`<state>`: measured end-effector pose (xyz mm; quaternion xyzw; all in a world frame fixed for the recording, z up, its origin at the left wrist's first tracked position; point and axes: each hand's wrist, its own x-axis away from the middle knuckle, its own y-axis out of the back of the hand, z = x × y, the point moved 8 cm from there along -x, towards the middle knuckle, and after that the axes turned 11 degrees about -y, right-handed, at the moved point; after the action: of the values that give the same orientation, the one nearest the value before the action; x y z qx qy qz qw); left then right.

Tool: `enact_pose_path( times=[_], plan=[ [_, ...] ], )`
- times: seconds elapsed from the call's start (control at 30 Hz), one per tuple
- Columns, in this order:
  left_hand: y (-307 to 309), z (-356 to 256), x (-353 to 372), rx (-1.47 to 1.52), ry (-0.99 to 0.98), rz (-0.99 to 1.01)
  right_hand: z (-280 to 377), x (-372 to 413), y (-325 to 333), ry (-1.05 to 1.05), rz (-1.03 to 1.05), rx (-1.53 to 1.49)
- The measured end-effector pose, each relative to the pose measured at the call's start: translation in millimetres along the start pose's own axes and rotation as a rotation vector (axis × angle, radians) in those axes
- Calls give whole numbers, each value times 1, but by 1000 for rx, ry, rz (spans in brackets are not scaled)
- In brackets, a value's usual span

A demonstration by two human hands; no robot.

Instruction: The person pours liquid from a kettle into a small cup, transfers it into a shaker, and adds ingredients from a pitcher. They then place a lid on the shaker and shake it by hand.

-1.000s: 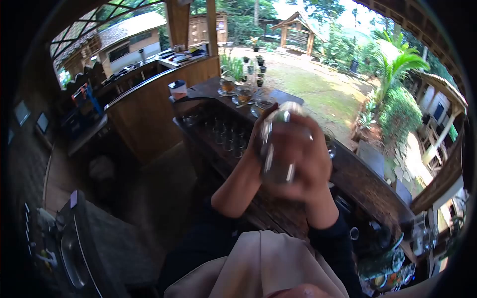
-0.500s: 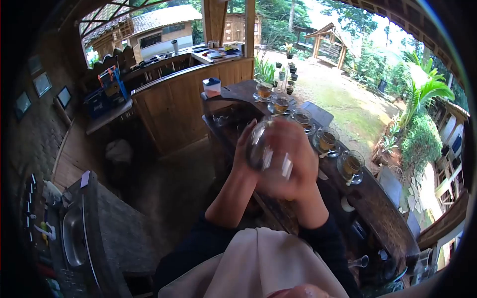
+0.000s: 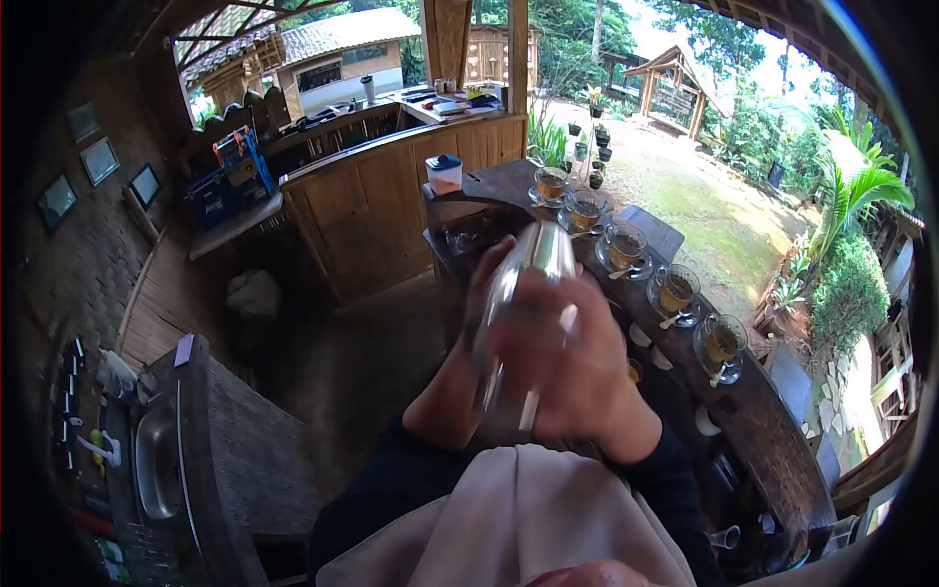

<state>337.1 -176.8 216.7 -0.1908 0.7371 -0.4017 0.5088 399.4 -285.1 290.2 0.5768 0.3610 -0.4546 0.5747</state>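
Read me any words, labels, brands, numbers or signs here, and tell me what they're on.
None can be read.
Wall frames: too small.
Counter papers: too small.
Blue box: too small, blurred.
Blue-lidded container: no legible label.
Held vessel: blurred by motion.

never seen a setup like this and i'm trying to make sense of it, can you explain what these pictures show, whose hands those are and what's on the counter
There is no machine here, just a person working with bare hands. The view comes from a camera worn on their head, looking forward and down.

The left hand and right hand are both around a shiny container. It is too blurred to tell what is inside.

Past the hands is a dark wooden counter. Five glass cups of brownish drink stand on it in a row, on saucers. A tub with a blue lid sits near its far end.
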Motion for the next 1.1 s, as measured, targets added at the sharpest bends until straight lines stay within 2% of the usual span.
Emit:
enact_pose_path(
  times=[0.03, 0.1, 0.17, 0.2, 0.23, 0.27, 0.3, 0.37, 0.43, 0.47, 0.5, 0.53, 0.57, 0.6, 0.63, 0.67, 0.7, 0.73, 0.77, 0.8, 0.83, 0.9, 0.93, 0.97, 1.0, 1.03, 1.07, 1.1],
  plan=[
    [0, -10, 4, -6, -48, -24, 26, 10, -1, 172, -19, 15],
    [-44, -25, 10, -394, -574, 603, 19, 13, -1, 232, -58, 14],
    [-24, -20, 10, -382, -396, 428, 16, 25, 0, 326, -156, 16],
    [0, -20, 4, -211, -292, 161, 17, 30, 3, 364, -207, 19],
    [24, -20, -3, -40, -187, -100, -17, 5, 0, 137, 31, -21],
    [75, -33, -9, -147, -140, -231, -51, 3, -16, 21, 14, 63],
    [81, -25, -7, -144, -134, -232, -97, 5, -24, -302, -77, -162],
    [79, -36, -2, -17, -480, -210, -98, 1, -9, -379, -144, -118],
    [52, -27, -4, -163, -104, -256, -23, -9, -4, -105, 115, 107],
    [1, -18, -3, -157, -83, -157, 15, -2, 0, 160, 118, 70],
    [-13, -11, 9, -117, -137, -273, 43, 9, 1, 419, 118, 27],
    [-51, -13, -10, -167, -342, 222, 43, 9, -4, 416, 121, 22],
    [-83, -11, -9, -215, -534, 728, 52, 19, 4, 631, -67, -9],
    [-71, -13, -8, -221, -503, 733, 56, 36, 12, 846, -258, -40],
    [-37, -6, -2, -156, -173, 355, 36, 31, 9, 617, -247, -66],
    [-15, -12, -5, -145, -200, 145, 17, 25, 10, 382, -234, -91],
    [9, -19, -5, -134, -224, -67, -17, 8, 8, 133, -3, -109],
    [47, -25, -4, 224, -229, -10, -50, 7, -10, 41, 46, 118],
    [81, -29, -5, 582, -230, 50, -95, 10, -19, -184, -28, -79],
    [107, -37, -2, 54, -501, -471, -122, 15, -20, -464, -85, -189],
    [107, -37, 2, 58, -497, -466, -112, 11, -11, -461, -84, -182],
    [79, -36, 2, 10, -253, -89, -50, -3, 10, -89, 0, -85],
    [51, -30, 7, 13, -250, -93, -19, 11, 13, 70, -113, -105],
    [-1, -17, 8, -105, -247, -42, 8, 24, 16, 228, -223, -127],
    [-31, -8, 8, -225, -245, 10, 31, 30, 24, 510, -240, -127],
    [-64, -15, -3, -418, -568, 658, 49, 41, 30, 797, -259, -126],
    [-47, -14, -4, -408, -556, 538, 38, 52, 24, 800, -263, -126],
    [-32, -13, -2, -396, -543, 415, 12, 65, 15, 641, -334, -136]
  ],
)
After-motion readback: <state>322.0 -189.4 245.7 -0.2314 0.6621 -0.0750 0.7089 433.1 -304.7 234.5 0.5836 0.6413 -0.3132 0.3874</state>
